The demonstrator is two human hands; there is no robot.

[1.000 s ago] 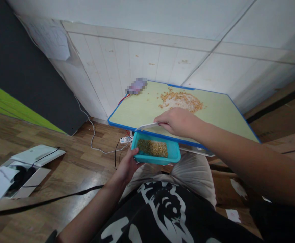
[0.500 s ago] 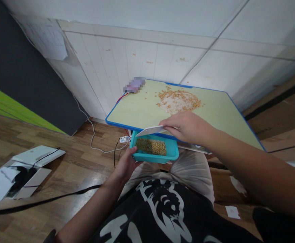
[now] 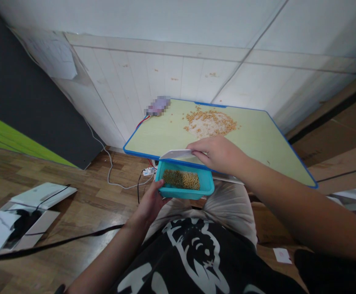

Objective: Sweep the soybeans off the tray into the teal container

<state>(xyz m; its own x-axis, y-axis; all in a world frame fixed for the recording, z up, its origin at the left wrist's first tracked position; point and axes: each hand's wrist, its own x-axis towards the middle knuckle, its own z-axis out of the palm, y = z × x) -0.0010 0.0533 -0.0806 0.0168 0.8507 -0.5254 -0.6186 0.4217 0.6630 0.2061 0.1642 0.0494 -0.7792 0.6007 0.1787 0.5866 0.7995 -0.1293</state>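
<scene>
My left hand (image 3: 151, 201) grips the left end of a teal plastic tray (image 3: 206, 184) and holds it just under the near edge of a small blue-rimmed table (image 3: 162, 136). The tray holds a layer of yellow-brown beans (image 3: 181, 179). My right hand (image 3: 216, 153) is closed on a flat white card (image 3: 175, 154), held at the table's near edge right above the tray. Farther back on the table lies a heap of mixed beans and rice (image 3: 210, 122).
A blurred purple device (image 3: 157, 106) with red wires sits at the table's far left corner by the white panelled wall. On the wooden floor are a white power strip (image 3: 149, 171), black cables (image 3: 52, 244), and an open white box (image 3: 21, 212) at left.
The view drifted slightly. My right hand with the card lifted a little and then came back to the table edge. The tray stayed under the edge in my left hand.
</scene>
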